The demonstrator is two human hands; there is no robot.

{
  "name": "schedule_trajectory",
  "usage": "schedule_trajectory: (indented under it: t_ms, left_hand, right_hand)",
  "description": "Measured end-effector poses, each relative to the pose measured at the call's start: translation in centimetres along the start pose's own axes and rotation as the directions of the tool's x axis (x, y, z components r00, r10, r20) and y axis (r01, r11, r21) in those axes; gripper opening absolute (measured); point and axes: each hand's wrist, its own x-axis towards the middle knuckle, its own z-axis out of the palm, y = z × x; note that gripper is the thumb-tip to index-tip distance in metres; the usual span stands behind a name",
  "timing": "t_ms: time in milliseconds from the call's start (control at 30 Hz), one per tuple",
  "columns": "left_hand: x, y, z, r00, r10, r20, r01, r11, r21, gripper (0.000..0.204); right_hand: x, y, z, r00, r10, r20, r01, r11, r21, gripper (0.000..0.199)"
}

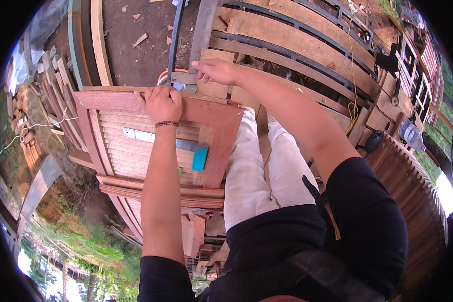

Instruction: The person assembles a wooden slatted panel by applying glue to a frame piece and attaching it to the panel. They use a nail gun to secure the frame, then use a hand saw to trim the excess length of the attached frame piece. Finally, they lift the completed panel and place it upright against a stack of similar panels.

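A reddish wooden louvred frame (156, 146) is resting on a stack of similar frames (156, 194), carrying a metal try square (178, 146) with a teal stock lying on its slats.

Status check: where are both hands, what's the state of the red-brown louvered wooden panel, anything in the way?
Left hand gripping top rail of red-brown louvered wooden panel. Right hand flat on pale wooden plank beyond it. Metal try square with teal handle lies on the slats.
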Motion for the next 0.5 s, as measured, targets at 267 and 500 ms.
schedule_trajectory:
  t_ms: [267,500]
  left_hand:
    - [-0.1,-0.2,0.1,1.000,0.000,-0.007,0.000,1.000,-0.002,0.018]
    - [0.0,0.1,-0.1,1.000,-0.004,0.007,0.004,1.000,-0.005,0.018]
  right_hand:
    - [0.0,-0.4,2.6,0.993,-0.116,-0.013,0.112,0.981,-0.160,0.070]
    - [-0.2,-1.4,2.1,0.989,-0.037,-0.146,0.044,0.998,0.042,0.068]
